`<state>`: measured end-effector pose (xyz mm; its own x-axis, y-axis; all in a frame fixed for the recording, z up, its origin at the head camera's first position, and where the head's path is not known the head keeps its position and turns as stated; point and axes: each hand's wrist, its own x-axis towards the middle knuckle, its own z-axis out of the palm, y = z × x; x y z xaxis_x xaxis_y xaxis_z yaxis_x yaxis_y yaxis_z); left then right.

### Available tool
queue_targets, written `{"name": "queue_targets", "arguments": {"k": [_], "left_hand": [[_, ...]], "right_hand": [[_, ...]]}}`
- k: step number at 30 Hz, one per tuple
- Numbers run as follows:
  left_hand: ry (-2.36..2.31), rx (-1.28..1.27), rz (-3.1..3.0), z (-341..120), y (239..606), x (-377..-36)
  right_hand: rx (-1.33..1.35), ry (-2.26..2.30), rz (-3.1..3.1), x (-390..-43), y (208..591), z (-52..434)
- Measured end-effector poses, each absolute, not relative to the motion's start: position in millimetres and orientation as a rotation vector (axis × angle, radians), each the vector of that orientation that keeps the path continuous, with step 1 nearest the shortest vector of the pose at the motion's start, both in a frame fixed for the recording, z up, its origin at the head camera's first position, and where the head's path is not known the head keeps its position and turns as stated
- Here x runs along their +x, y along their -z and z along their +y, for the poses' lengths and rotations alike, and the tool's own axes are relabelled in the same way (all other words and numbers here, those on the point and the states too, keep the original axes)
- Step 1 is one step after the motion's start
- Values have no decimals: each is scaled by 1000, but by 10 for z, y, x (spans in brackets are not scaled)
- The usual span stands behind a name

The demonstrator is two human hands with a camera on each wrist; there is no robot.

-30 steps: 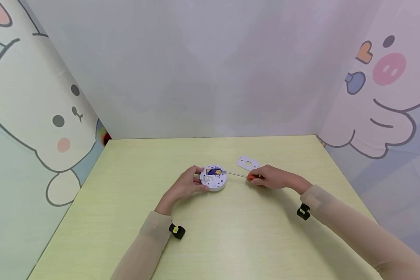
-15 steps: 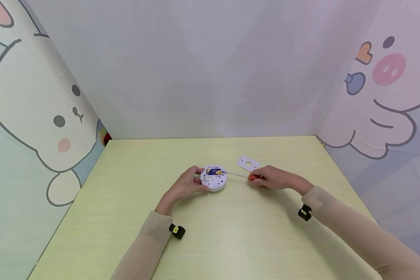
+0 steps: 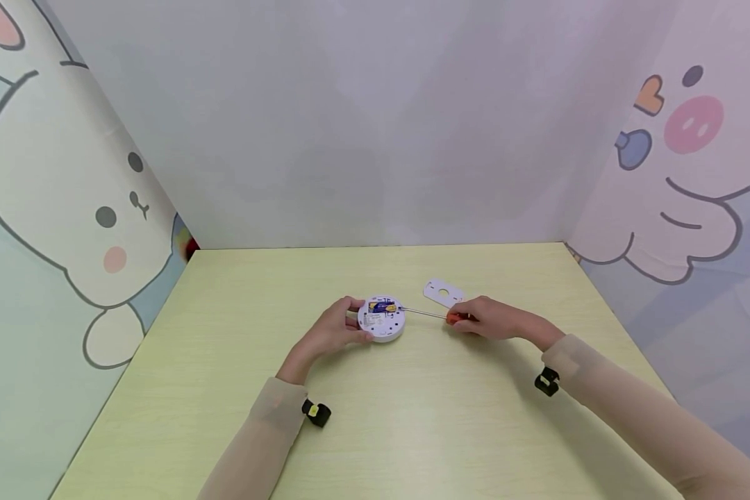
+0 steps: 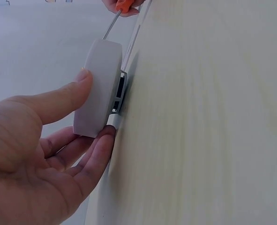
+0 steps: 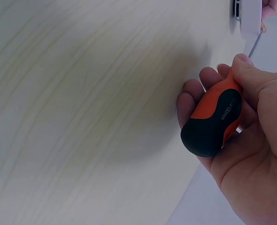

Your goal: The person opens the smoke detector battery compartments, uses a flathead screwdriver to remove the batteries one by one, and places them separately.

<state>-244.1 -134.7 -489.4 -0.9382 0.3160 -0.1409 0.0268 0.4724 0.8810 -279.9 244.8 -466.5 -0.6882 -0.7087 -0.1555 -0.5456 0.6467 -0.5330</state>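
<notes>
In the head view my left hand grips the left side of a round white smoke detector, thumb on the near edge. A blue-and-yellow battery lies in its upper face. The left wrist view shows the detector edge-on, thumb on one face and fingers under the rim. My right hand holds an orange-and-black screwdriver by its handle. Its thin metal shaft points left, with the tip at the detector's right edge, beside the battery's end.
A white mounting plate with rounded ends and a centre hole lies behind the screwdriver, partly overlapped by my right hand. Everything is on a pale wood-grain table. A plain curtain stands at the back, with cartoon-printed cloth on both sides.
My right hand has drawn slightly right, and the screwdriver tip has slid from over the battery to its right end. My left hand and the smoke detector have stayed put.
</notes>
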Motion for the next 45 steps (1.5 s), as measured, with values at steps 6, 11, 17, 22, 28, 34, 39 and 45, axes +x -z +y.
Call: {"name": "queue_targets", "arguments": {"k": [6, 11, 17, 22, 28, 34, 39, 45], "left_hand": [[-1452, 294, 2438, -1350, 4885, -2438], [-1450, 302, 2438, -1349, 4884, -2440], [-1460, 321, 2427, -1353, 4895, -2446], [-1449, 329, 2436, -1356, 4894, -2448], [-1433, 336, 2436, -1362, 4907, -2463], [-1442, 364, 2436, -1376, 4914, -2461], [-1452, 357, 2424, -1386, 4922, -2469], [-1456, 315, 2419, -1390, 4931, -2477]], "right_hand": [[-994, 623, 2530, -2784, 4652, 2478], [-990, 583, 2548, -2776, 4641, 2520], [-1029, 567, 2584, -2767, 4485, 2552], [-1014, 533, 2649, -2783, 4291, 2551], [-970, 514, 2698, -2754, 4071, 2522], [-944, 520, 2729, -2702, 3955, 2476], [-935, 552, 2747, -2672, 3906, 2415], [-921, 580, 2788, -2671, 3940, 2329]]}}
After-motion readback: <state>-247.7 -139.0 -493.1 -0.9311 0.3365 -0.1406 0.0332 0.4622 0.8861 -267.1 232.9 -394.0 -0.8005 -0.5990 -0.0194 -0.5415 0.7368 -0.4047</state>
